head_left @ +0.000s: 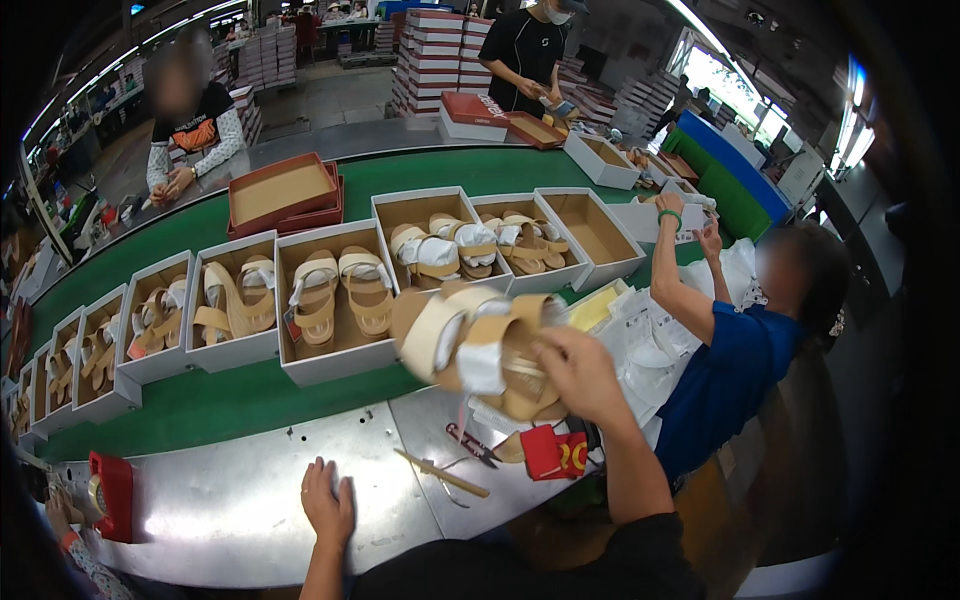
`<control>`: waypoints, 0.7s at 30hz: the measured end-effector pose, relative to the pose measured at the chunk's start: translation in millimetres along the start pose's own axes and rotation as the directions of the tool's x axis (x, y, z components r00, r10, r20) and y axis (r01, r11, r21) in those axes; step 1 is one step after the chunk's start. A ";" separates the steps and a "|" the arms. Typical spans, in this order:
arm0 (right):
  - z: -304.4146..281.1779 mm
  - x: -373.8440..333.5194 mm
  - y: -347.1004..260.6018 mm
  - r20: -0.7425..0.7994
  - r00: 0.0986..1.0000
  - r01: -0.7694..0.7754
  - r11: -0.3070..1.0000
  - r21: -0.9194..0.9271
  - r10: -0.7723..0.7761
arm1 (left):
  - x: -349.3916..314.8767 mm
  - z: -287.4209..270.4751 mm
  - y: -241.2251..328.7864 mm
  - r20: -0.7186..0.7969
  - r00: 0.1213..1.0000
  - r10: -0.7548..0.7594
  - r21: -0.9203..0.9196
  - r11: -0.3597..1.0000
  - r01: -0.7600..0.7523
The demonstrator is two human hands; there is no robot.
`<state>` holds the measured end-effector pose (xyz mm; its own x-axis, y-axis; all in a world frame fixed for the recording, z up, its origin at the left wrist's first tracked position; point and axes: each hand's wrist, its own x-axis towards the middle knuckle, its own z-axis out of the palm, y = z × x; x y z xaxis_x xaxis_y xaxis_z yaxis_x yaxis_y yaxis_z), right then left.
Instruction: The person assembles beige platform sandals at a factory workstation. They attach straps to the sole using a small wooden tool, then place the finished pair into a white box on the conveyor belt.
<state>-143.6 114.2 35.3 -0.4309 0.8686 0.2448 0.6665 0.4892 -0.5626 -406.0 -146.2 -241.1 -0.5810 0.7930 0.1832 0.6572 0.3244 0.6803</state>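
My right hand (585,372) is closed on a pair of beige strap sandals (436,338), holding them up over the near edge of the boxes. White paper is tucked under their straps, and motion blurs them a little. Flat on the metal tabletop (240,480) lies my left hand (328,502), fingers out and holding nothing. To the right of that hand are a thin wooden stick (442,473) and thread snips (470,445). A red cloth item (552,453) with yellow marks sits below my right hand.
Several white shoeboxes (340,366) of sandals line a green conveyor belt (170,408). Red lids (282,196) lie behind them. A red tape dispenser (112,497) stands left. At right, a co-worker in blue (735,350) reaches over the belt beside white paper (650,345); others stand across it.
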 end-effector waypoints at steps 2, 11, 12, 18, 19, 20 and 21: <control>-27.2 30.1 39.1 -0.162 0.984 -0.083 0.995 -0.062 0.072 | 3.7 1.8 15.0 0.065 0.991 0.117 0.148 0.981 -0.125; -85.5 210.4 243.3 -0.491 0.871 -0.292 0.802 -0.521 -0.001 | 9.5 11.0 7.5 0.018 0.995 0.098 0.180 0.979 -0.100; -90.5 227.0 262.3 -0.492 0.870 -0.310 0.792 -0.525 0.014 | 10.4 8.3 11.6 0.022 0.996 0.087 0.174 0.981 -0.090; -17.5 283.5 232.4 -0.423 0.904 -0.134 0.895 -0.426 -0.066 | 8.0 -3.1 14.0 0.066 0.998 -0.010 0.233 0.973 -0.006; -1.1 285.0 250.8 -0.319 0.948 -0.160 0.881 -0.445 0.011 | 11.5 -1.4 14.8 0.066 0.998 0.019 0.222 0.975 -0.034; 17.0 285.8 259.3 -0.138 0.972 -0.233 0.837 -0.495 0.189 | 12.5 -1.6 15.9 0.060 0.997 0.038 0.217 0.975 -0.050; 43.6 284.0 260.6 -0.073 0.957 -0.276 0.800 -0.534 0.281 | 11.9 -4.4 17.4 0.067 0.997 0.033 0.233 0.971 -0.048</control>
<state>-118.9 484.9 -76.2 -0.1805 0.9745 0.1336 0.9763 0.1940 -0.0960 -403.7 -133.4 -224.0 -0.5253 0.8362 0.1575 0.7780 0.3970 0.4870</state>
